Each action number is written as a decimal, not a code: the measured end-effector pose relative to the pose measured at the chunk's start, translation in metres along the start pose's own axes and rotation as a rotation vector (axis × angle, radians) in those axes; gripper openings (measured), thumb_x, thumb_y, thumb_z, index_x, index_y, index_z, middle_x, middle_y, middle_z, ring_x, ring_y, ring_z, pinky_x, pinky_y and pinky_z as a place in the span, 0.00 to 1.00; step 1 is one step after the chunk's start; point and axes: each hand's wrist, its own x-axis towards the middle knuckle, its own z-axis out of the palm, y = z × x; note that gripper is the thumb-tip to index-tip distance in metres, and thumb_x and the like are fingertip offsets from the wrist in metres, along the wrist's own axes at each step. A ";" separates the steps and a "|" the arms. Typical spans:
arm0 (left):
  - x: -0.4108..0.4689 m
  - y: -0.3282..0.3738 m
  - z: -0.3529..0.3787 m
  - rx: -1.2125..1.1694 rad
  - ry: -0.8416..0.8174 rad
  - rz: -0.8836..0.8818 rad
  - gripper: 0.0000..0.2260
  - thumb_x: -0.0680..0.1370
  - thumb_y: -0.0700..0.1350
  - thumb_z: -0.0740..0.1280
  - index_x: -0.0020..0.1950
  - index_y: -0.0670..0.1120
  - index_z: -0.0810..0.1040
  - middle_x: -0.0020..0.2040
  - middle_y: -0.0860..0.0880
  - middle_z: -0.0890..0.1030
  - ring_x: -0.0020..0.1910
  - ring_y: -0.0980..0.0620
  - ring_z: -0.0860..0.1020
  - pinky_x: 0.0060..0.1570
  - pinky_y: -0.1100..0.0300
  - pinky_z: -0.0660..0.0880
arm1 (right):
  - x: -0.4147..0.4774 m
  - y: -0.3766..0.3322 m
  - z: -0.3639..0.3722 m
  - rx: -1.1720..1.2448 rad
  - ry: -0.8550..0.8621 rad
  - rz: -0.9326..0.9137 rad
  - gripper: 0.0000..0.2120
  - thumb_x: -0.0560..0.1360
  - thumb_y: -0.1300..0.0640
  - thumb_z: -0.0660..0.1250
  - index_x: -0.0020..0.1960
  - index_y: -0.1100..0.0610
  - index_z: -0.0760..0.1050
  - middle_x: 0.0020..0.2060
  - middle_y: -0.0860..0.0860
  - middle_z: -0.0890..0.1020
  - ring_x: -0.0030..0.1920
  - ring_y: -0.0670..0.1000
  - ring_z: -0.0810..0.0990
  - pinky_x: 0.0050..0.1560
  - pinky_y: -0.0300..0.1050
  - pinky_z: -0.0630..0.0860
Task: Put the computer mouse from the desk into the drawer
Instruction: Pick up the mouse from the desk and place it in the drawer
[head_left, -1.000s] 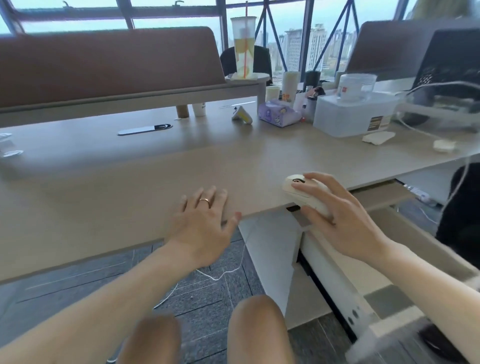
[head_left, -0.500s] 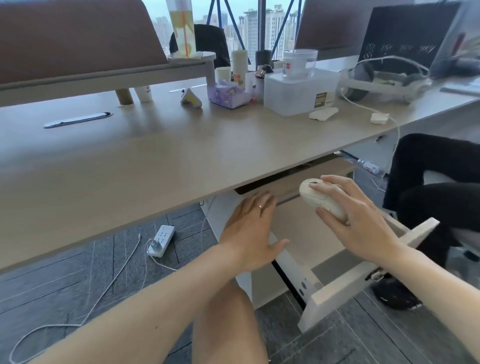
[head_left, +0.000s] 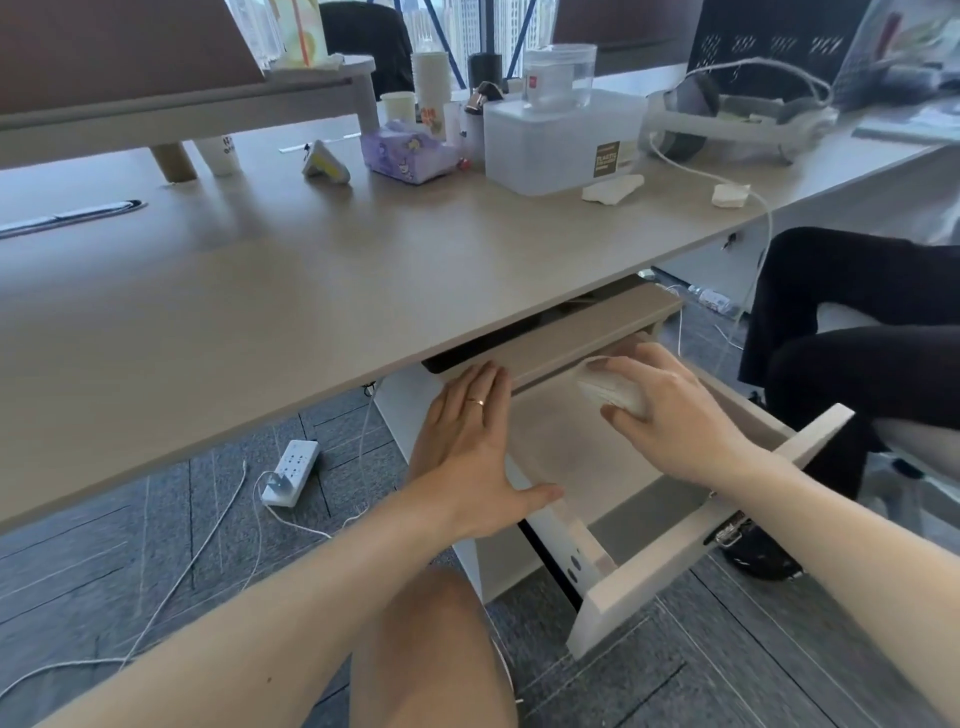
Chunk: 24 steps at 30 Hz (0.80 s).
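Head view, right hand: the right hand (head_left: 670, 415) is curled around the white computer mouse (head_left: 613, 393), fingers over its top and thumb under its near side, holding it inside the open drawer (head_left: 691, 540).
Head view, computer mouse: it sits in the far right part of the drawer, just below the table edge; whether it touches the drawer floor I cannot tell.
Head view, left hand: the left hand (head_left: 470, 452) is flat and spread, holding nothing, palm down over the drawer's left wall, a ring (head_left: 476, 401) on one finger, thumb reaching toward the drawer's inside.
Head view, drawer: pulled well out from under the table (head_left: 291, 291), its pale floor bare in the near half.
Head view, table top: a clear plastic box (head_left: 558, 140), a purple tissue pack (head_left: 408, 156) and a white headset (head_left: 737, 117) stand along the far side.
Head view, floor: a white power strip (head_left: 291, 472) with trailing cords lies on the grey carpet, left of the drawer.
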 end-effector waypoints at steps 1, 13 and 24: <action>-0.001 0.000 0.001 0.001 0.000 0.003 0.58 0.67 0.78 0.60 0.83 0.43 0.44 0.84 0.45 0.47 0.82 0.47 0.44 0.79 0.50 0.45 | 0.004 0.002 0.002 -0.009 -0.015 0.009 0.24 0.75 0.53 0.70 0.70 0.43 0.73 0.64 0.51 0.73 0.62 0.55 0.77 0.62 0.48 0.72; -0.001 0.000 0.008 0.038 -0.011 0.008 0.57 0.68 0.78 0.56 0.82 0.44 0.36 0.84 0.46 0.39 0.82 0.48 0.36 0.79 0.48 0.41 | 0.052 0.023 0.045 -0.268 -0.414 0.247 0.32 0.74 0.52 0.69 0.76 0.46 0.65 0.64 0.57 0.65 0.62 0.65 0.73 0.64 0.56 0.74; -0.001 -0.001 0.008 0.041 -0.008 0.024 0.57 0.69 0.78 0.55 0.82 0.43 0.38 0.84 0.45 0.42 0.82 0.47 0.38 0.79 0.47 0.42 | 0.052 0.028 0.057 -0.341 -0.444 0.231 0.32 0.77 0.53 0.66 0.78 0.48 0.61 0.66 0.59 0.65 0.64 0.63 0.72 0.63 0.54 0.72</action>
